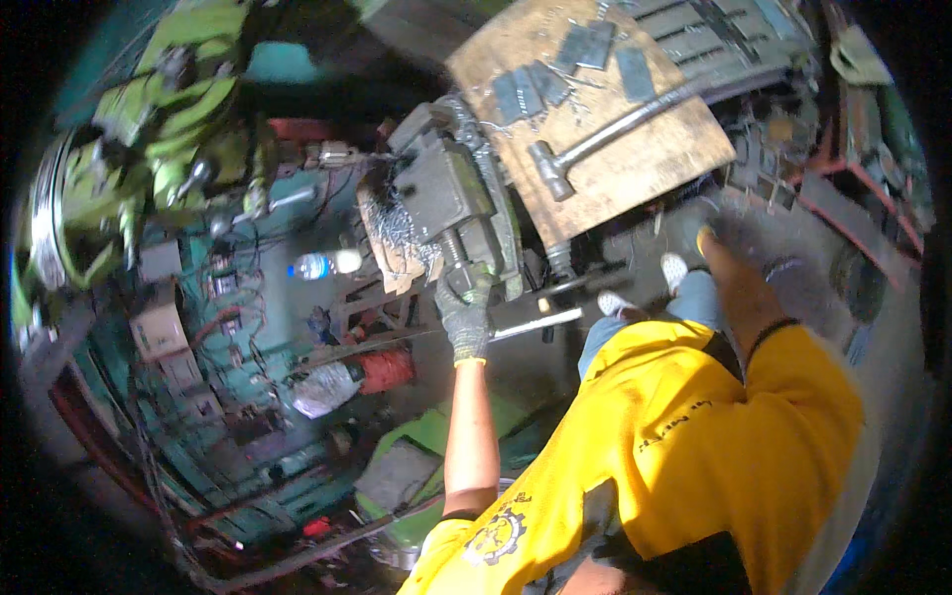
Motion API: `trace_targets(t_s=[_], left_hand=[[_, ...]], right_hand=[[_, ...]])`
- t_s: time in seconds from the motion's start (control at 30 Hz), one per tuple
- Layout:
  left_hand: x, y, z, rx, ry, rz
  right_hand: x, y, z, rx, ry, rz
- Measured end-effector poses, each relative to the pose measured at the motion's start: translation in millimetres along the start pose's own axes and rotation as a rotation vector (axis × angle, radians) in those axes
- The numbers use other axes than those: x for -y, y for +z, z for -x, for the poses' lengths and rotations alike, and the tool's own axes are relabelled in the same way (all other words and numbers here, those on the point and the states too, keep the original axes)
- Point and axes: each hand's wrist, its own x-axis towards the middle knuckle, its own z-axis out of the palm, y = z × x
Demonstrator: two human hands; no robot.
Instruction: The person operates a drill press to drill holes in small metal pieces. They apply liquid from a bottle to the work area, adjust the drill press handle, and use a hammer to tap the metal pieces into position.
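Closest to the lens, a yellow shirt (684, 436) with a printed gear emblem, filling the lower right. Rising from it, a bare forearm ending in the left hand (464, 315), in a grey knit glove, fingers (468, 288) curled and pressed together around the end of the vise screw (454, 248). Just beyond those fingertips, a heavy grey machine vise (446, 188), bolted down, with a heap of curly metal shavings (392, 223) beside it. Just below the gloved fingers, a bright steel bar (535, 323) lying across a dark frame. Farther out from the fingers, a worn wooden board (635, 159) carrying a hammer (595, 144) and several flat grey metal plates (555, 69) amid loose chips. Off to the other side, the right hand (719, 248), blurred, hanging clear of any tool; whether spread or closed, impossible to tell. Well away from the gloved fingers, a clear plastic bottle (319, 265) on a teal machine body (248, 327) tangled with cables, and green cast machine parts (169, 129) above that. Underfoot, grey dusty concrete floor (823, 297), white shoes (674, 270), clutter and scrap all round a crowded workshop.
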Motion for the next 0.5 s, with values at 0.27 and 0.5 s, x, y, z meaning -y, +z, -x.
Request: trace_targets(t_s=[0.27, 0.5], left_hand=[[-12, -12, 4, 0.045, -0.089, 0.019], [-11, -18, 7, 0.012, -0.05, 0.023]], right_hand=[[-80, 35, 135, -0.437, 0.848, -0.85], [-45, -176, 163, -1.484, 0.788, -1.18]])
